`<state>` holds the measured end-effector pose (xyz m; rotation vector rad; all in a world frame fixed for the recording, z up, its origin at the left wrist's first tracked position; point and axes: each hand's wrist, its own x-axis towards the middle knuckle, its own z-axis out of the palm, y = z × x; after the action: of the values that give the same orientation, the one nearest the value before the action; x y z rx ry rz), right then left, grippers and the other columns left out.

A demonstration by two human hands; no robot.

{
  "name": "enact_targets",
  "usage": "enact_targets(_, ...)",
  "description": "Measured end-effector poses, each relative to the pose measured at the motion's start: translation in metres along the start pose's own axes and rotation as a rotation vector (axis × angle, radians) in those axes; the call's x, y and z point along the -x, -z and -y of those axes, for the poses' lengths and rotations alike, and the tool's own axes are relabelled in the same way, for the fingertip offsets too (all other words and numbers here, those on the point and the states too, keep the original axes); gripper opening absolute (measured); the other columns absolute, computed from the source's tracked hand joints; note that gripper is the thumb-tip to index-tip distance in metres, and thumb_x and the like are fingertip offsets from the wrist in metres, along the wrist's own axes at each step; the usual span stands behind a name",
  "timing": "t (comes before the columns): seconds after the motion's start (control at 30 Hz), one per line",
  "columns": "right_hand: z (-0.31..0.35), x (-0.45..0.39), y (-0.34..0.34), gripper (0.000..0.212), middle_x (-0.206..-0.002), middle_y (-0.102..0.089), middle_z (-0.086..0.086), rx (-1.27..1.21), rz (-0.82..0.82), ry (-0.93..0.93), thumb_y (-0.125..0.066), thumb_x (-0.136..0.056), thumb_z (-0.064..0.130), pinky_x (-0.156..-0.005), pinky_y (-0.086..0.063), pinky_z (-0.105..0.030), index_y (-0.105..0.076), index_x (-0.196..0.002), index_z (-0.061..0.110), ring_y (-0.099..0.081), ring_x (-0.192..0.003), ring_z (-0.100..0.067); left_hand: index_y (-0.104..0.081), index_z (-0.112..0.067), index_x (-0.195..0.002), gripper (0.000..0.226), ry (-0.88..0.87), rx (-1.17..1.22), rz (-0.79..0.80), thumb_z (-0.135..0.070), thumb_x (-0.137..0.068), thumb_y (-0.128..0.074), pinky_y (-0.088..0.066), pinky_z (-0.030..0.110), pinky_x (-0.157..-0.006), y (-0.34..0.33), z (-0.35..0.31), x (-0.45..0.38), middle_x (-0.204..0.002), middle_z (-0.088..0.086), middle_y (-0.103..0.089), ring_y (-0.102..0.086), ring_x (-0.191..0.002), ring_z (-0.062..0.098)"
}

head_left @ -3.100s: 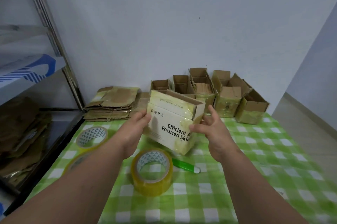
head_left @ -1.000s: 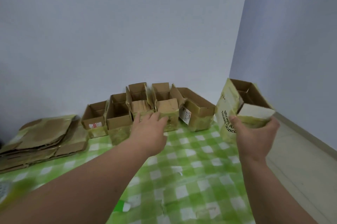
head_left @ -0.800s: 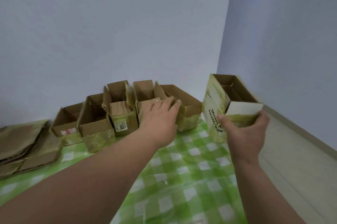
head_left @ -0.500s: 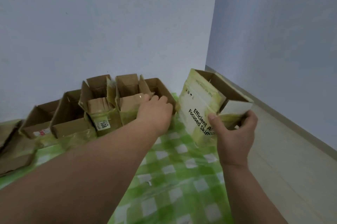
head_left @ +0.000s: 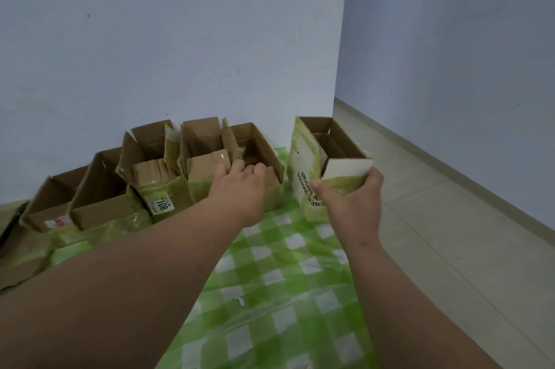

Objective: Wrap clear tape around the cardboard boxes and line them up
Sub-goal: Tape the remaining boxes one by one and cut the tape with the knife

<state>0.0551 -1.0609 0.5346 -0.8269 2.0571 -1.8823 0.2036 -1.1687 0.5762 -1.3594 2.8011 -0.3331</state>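
While the right hand (head_left: 353,200) kept its fingers and thumb curled round the near end of the printed box (head_left: 318,164), that taped box had come down from where it was carried a second before and now stood tilted at the right end of the row, close beside the end box (head_left: 258,152) but with a strip of the checked tablecloth (head_left: 285,293) showing between them. Whether its base had reached the cloth could not be told, since the hand hid the near corner. The left hand (head_left: 240,185) had shifted along the row over the same second and now lay on the end box, its fingers bent over the near rim; how firmly they held could not be told. Further left stood the box labelled 108 (head_left: 159,191) and the other open boxes (head_left: 99,191), set against the wall (head_left: 180,38). By the look of it the wrapping of this box was done and its placing nearly so: what remained was to straighten it and close the gap, the left hand seemingly steadying the neighbour.
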Motion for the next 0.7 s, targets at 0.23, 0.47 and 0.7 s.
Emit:
enact_targets(0.23, -0.008, -0.019, -0.043, 0.082, -0.12, -0.055, 0.007, 0.01, 0.135, 0.015, -0.087, -0.059, 0.05, -0.092, -0.053, -0.034, -0.038, -0.123, 0.034, -0.058, -0.11, -0.012, -0.053, -0.023, -0.109, 0.029, -0.145, -0.102, -0.222, -0.006, -0.086, -0.049, -0.014, 0.037, -0.084, 0.006, 0.008, -0.007, -0.094, -0.006, -0.041, -0.035, -0.112, 0.021)
enact_targets(0.47, -0.011, -0.042, -0.067, 0.091, -0.119, -0.056, -0.002, 0.114, 0.231, 0.049, -0.082, -0.057, 0.043, -0.093, -0.055, -0.042, -0.041, -0.137, 0.028, -0.059, -0.108, -0.018, -0.052, -0.026, -0.125, 0.037, -0.134, -0.151, -0.181, -0.017, -0.09, -0.052, 0.001, 0.058, -0.116, -0.003, 0.021, -0.009, -0.15, 0.004, -0.031, -0.006, -0.149, 0.033)
enact_targets(0.7, -0.009, -0.044, -0.069, 0.094, -0.123, -0.03, -0.002, 0.212, 0.285, 0.03, -0.073, -0.086, 0.011, -0.089, -0.032, -0.019, -0.014, -0.156, 0.033, -0.037, -0.097, -0.011, -0.049, -0.026, -0.134, 0.041, -0.179, -0.158, -0.215, -0.02, -0.093, -0.056, -0.029, 0.045, -0.111, -0.008, 0.032, -0.009, -0.146, -0.001, -0.042, -0.023, -0.145, 0.03)
